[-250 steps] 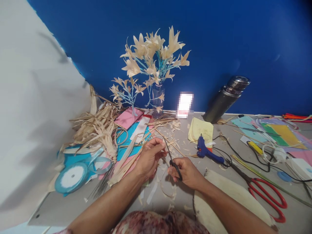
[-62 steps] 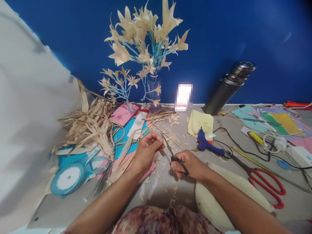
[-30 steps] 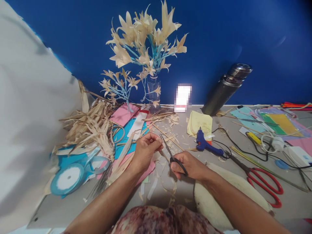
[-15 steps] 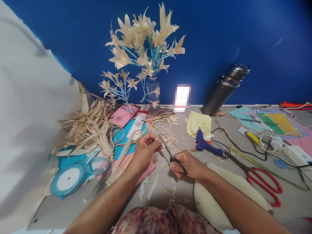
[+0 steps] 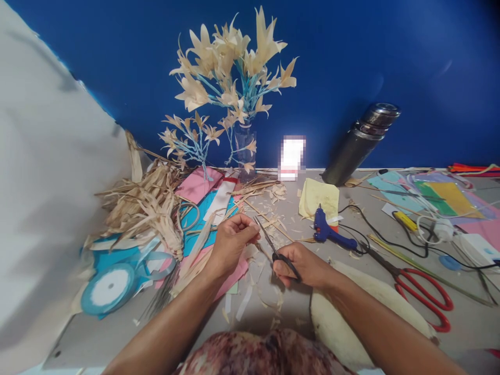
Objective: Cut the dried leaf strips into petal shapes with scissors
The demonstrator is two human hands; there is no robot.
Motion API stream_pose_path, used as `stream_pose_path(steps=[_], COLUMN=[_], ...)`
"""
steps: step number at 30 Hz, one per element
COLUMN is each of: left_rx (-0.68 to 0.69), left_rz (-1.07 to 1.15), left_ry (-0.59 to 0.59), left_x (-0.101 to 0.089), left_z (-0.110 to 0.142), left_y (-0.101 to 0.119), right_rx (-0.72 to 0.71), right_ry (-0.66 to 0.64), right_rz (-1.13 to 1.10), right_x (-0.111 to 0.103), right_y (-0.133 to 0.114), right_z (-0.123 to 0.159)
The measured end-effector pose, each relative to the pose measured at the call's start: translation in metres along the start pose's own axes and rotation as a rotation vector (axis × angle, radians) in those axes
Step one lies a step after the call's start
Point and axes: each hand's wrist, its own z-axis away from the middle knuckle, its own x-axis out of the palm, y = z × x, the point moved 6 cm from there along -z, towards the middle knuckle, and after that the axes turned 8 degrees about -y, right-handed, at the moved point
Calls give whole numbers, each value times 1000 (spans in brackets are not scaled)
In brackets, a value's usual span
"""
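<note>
blue wall behind | white wall left, shadowed | grey tabletop meeting blue wall

A loose-looking garment covers the person's front, its cloth patterned in blurry, uneven blotches of maroon and dusty pink broken up by paler, greyish-cream patches, with soft folds and a slight dip near the middle of its rounded upper outline. The left forearm and right forearm are bare, tapering toward the wrists, and the left hand and right hand are bare too.
</note>
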Motion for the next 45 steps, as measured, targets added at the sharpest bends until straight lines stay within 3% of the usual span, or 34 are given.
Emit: stream_pose_path(steps=[7, 14, 17, 20, 23, 29, 40, 45], left_rx=[-30, -145, -226, -280, -297, -322, -379, -356], left_rz=[45, 249, 357, 397, 393, 425, 585, 587], left_ry=[-29, -70, -117, -145, -161, -242, -439, -406], left_x=[0, 1, 6, 14, 23, 39, 52, 50], left_z=[-1, -2, -1, 3, 9, 17, 19, 16], left_y=[-3, -10, -16, -23, -31, -42, -48, -51], right_rx=[25, 74, 60, -79, -178, -220, -238, -290], right_ry=[26, 72, 229, 434, 521, 506, 274, 299], right_rz=[16, -38, -186, -317, -300, -218, -473, -460], right_x=[-3, -4, -9, -21, -29, -26, -11, -19], right_y=[-1, 4, 4, -2, -6, -11, -18, -21], right_z=[1, -1, -2, 1, 4, 2, -4, -2])
